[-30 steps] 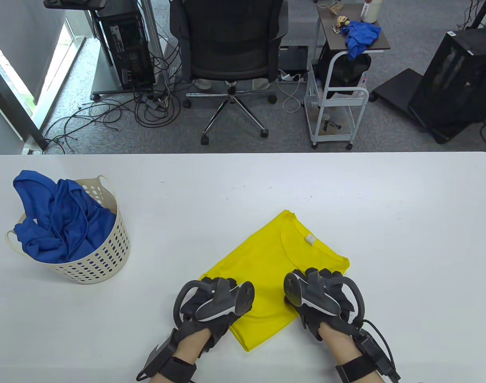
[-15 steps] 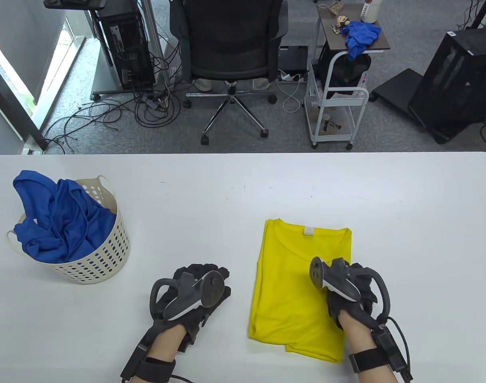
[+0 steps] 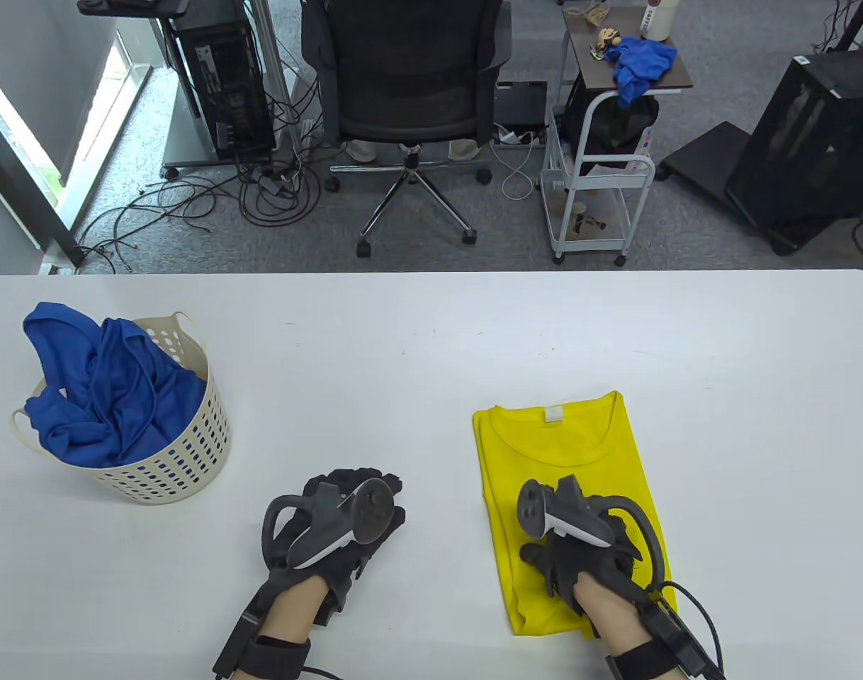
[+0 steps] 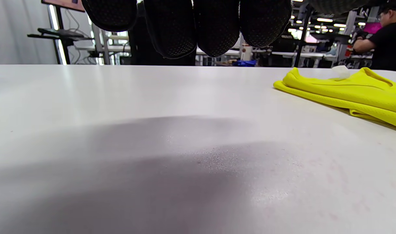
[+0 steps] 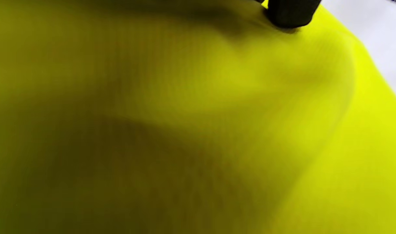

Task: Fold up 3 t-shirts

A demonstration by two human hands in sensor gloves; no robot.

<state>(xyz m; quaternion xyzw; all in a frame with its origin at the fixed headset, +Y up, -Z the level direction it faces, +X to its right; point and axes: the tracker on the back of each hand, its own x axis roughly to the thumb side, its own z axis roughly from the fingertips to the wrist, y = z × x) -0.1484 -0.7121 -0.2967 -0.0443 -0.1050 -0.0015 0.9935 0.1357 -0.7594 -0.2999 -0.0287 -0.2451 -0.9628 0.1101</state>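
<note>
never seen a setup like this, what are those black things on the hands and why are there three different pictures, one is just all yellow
These are a person's two hands in black sensor gloves. The grey gadget strapped to the back of each is a motion tracker; the fingers do not hold it.

One camera looks down at the white table. The other two sit on the wrists. The right wrist camera is so close to the cloth that it shows almost nothing but yellow.

The folded yellow t-shirt lies flat, and the right hand rests on it; whether it pinches the cloth cannot be told. The left hand lies open on bare table beside the shirt, holding nothing. On the left stands a cream perforated plastic basket stuffed with crumpled blue t-shirt fabric.
</note>
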